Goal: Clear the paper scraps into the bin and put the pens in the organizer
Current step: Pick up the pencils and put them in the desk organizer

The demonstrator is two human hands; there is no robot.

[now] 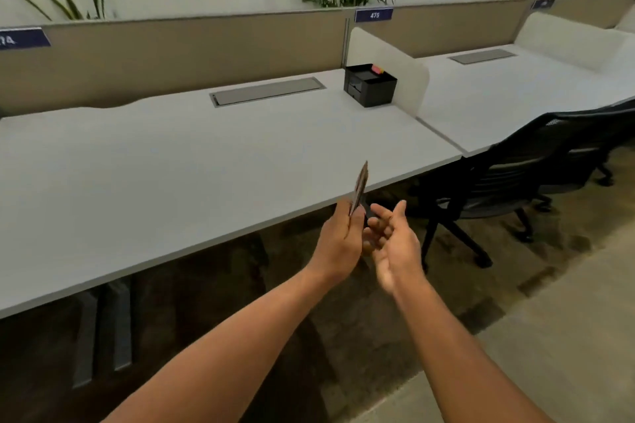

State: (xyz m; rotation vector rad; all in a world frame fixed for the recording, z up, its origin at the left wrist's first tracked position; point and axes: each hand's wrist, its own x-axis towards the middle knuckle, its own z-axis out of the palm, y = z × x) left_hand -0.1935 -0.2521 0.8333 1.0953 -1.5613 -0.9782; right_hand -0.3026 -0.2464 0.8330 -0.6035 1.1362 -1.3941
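My left hand [338, 237] has its fingers clenched on a thin bundle [359, 187] (pens or scraps, too blurred to tell) at the near edge of the surface [171, 161]. Right hand [395, 244] beside it, fingers released. The organizer [369, 85] sits far back.

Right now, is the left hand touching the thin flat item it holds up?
Touching: the head view shows the left hand pinching the thin flat item at its lower end.

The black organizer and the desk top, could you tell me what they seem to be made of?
Organizer: probably matte black plastic, judging by its crisp moulded edges and dull surfaces. Desk top: likely pale grey laminate board, smooth, seamless and thin-edged, with a soft sheen.
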